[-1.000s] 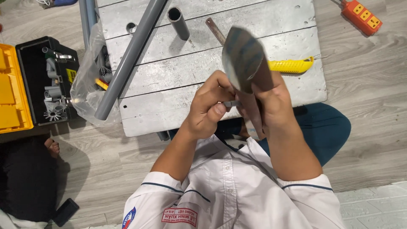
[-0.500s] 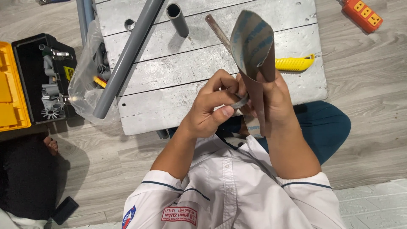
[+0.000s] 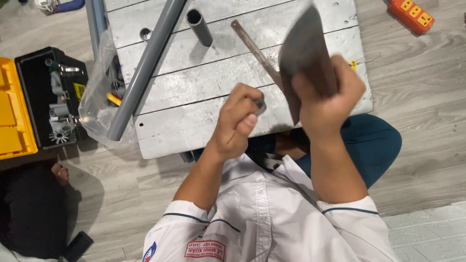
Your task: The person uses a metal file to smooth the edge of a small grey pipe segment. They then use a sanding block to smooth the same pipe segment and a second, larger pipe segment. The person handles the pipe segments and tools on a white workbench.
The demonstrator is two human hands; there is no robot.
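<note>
My left hand [image 3: 237, 122] is closed on a small grey ring-shaped pipe piece [image 3: 260, 105], pinched at the fingertips above the near edge of the white wooden table [image 3: 194, 123]. My right hand [image 3: 326, 94] grips a dark grey-brown abrasive sheet [image 3: 303, 44] that stands up, blurred, to the right of the left hand. The sheet and the pipe piece are a little apart. A thin rusty metal strip [image 3: 250, 42] lies on the table behind both hands, its near end hidden by the sheet.
A long grey pipe [image 3: 145, 70] lies slanted across the table's left side, with a short grey tube [image 3: 200, 26] beside it. A clear plastic bag [image 3: 97, 102] and an open yellow-and-black toolbox [image 3: 34, 102] sit at left. An orange power strip [image 3: 410, 15] lies top right.
My right hand has swung the sheet up and to the right, away from the pipe piece. The left hand has stayed put with the piece in its fingertips.
</note>
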